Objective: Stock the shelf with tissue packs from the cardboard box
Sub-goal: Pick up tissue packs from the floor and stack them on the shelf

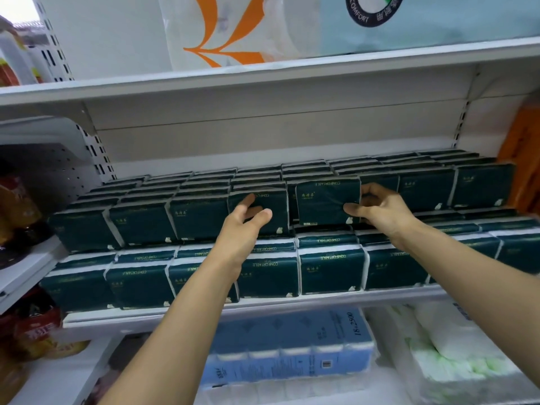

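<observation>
Dark green tissue packs stand in two stacked layers across the white shelf (263, 312). My right hand (377, 207) grips one dark green tissue pack (327, 200) by its right edge, thumb on its front, holding it upright in the upper front row. My left hand (247, 226) reaches to the neighbouring upper-row pack (273, 207) just left of it, with straight fingers touching its front face. The cardboard box is out of sight.
The shelf above (263, 74) carries large white and pale blue paper packages. Below lie a blue tissue bundle (289, 346) and white-green packs (455, 352). Red and yellow goods (26, 325) fill the left bay. Something orange (523, 159) sits at the right end.
</observation>
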Demonstrator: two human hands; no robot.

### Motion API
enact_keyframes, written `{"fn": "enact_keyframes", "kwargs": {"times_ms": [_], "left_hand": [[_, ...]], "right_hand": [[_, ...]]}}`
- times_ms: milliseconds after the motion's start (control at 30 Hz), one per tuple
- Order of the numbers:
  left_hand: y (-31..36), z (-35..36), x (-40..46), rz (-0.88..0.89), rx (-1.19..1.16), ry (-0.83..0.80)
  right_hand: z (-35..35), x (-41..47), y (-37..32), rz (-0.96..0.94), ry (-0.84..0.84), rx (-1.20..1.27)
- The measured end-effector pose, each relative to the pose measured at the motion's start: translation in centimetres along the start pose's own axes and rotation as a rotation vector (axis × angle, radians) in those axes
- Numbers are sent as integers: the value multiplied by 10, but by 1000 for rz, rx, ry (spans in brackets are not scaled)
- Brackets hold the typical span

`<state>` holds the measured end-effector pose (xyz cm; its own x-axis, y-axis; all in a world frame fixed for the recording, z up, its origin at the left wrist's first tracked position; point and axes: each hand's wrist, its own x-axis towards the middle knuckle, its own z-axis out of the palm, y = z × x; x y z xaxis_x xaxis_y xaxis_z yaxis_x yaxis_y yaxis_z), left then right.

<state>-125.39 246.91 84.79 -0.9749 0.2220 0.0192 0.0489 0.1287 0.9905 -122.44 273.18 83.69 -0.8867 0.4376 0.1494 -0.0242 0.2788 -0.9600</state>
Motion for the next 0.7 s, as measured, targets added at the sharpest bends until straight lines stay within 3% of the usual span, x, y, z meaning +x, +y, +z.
{"fn": "enact_keyframes", "kwargs": {"times_ms": [700], "left_hand": [[-5, 6, 3, -9, 11, 16]], "right_hand": [[25, 2, -4, -24, 98, -539]]}}
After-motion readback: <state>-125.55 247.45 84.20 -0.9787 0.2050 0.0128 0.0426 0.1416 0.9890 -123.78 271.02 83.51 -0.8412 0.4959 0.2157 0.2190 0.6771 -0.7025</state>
